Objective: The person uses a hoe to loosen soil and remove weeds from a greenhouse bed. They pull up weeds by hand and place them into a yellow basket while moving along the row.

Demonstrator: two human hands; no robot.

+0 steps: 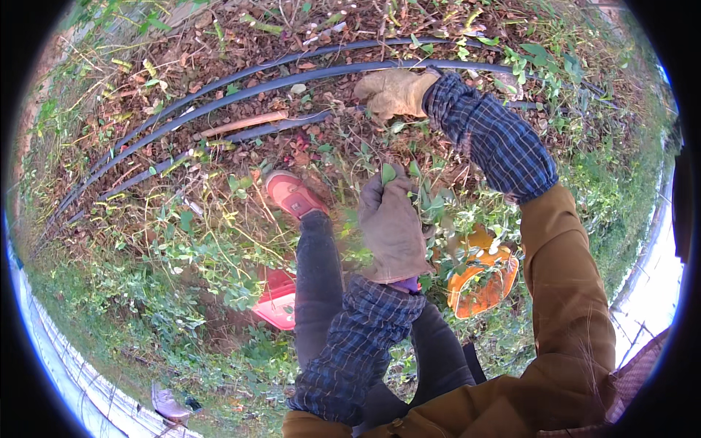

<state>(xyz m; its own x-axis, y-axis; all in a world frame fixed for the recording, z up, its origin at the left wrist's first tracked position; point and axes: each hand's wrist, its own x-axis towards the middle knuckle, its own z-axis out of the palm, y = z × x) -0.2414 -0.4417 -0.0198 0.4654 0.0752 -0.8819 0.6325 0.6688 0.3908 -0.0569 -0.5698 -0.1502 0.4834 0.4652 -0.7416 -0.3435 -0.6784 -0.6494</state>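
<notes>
Both of my hands wear work gloves, with blue plaid sleeve covers over brown sleeves. My left hand (393, 222), in a greyish glove, is in the middle of the view with its fingers curled around green leafy vine stems (432, 200). My right hand (397, 94), in a tan glove, reaches down to the leaf litter (328, 98) just below a dark plastic hose (306, 76). Its fingertips are at the ground, and whether they grip anything is hidden.
More dark hoses (279, 125) and a wooden stick (243, 124) lie across the ground. A red plastic container (276, 306) and an orange plastic container (482, 290) stand among vines. My red shoe (296, 194) is beside cut stems.
</notes>
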